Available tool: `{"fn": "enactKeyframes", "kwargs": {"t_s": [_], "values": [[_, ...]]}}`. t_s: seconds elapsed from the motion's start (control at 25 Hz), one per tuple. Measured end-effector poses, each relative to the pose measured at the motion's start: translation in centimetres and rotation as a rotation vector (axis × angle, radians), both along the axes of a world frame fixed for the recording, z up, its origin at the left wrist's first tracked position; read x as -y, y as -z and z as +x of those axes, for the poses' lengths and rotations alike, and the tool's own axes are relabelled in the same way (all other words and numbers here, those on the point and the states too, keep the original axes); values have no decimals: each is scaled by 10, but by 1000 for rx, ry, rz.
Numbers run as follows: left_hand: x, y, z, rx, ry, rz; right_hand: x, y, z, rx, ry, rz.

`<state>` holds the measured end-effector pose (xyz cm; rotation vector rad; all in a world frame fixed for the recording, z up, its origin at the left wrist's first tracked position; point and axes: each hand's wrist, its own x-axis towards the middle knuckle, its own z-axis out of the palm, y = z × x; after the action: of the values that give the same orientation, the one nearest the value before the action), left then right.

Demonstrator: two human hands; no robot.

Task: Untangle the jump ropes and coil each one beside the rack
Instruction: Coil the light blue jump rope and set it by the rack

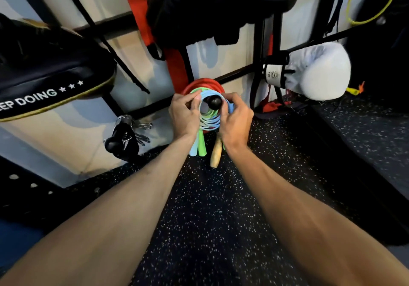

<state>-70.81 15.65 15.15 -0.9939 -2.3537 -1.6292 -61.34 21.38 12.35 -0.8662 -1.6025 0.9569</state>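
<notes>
Between the hands, the blue rope coil [210, 117] hangs on a black knob [214, 102]; left hand [183, 114] and right hand [236, 119] both pinch its loops.

The coiled red rope [204, 83] is mostly hidden behind the left hand [184, 117], the right hand [235, 123] and the light-blue plastic rope coil [210, 123]. The left edge cuts off the white lettering on the black padded shield [51, 73]. The cuff print on the white boxing glove [318, 71] is too small to read.
</notes>
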Motion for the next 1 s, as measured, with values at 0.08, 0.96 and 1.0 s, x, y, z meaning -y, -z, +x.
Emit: {"fn": "enactKeyframes", "kwargs": {"t_s": [0.08, 0.96, 1.0], "values": [[-1, 4, -5, -73, 11, -56, -5, 6, -8, 110, -1, 24], [89, -40, 181, 172, 469, -1197, 81, -71, 232, 1148, -501, -354], [88, -43, 198, 159, 534, -1220, 88, -69, 251, 1160, -477, -375]]}}
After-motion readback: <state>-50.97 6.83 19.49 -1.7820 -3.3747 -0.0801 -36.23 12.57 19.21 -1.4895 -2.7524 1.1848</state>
